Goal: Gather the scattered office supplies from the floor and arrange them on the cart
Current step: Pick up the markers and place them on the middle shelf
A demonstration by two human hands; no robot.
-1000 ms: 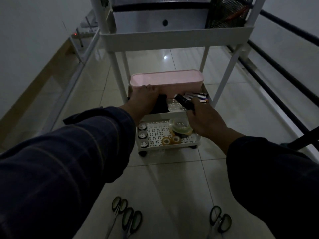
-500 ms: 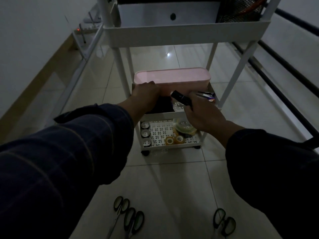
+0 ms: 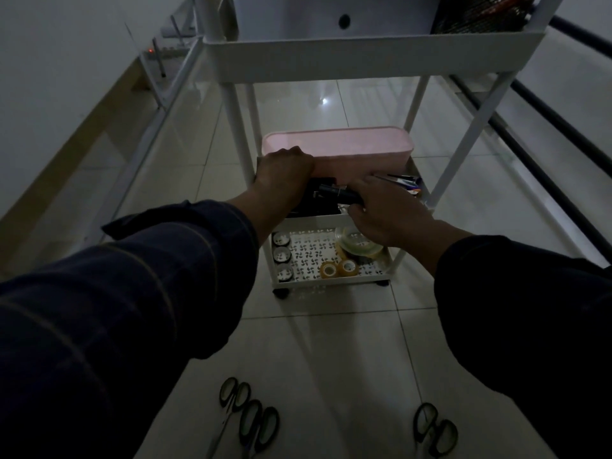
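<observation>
A white three-tier cart stands on the tiled floor. On its middle shelf sits a pink box. My left hand rests on the box's near left corner. My right hand is shut on a dark, elongated object, held low over the middle shelf beside other dark items; what it is cannot be made out. The bottom shelf carries tape rolls, a large clear tape roll and three round tins. Scissors and another pair of scissors lie on the floor near me.
The top shelf bears a white drawer box and a black mesh holder. Colourful small items lie at the right of the middle shelf. A wall with a metal frame runs on the left, dark rails on the right.
My right hand has carried the dark object leftwards and lower, down to the middle shelf beside the pink box. My left hand stays on the box's corner. The view has shifted slightly.
</observation>
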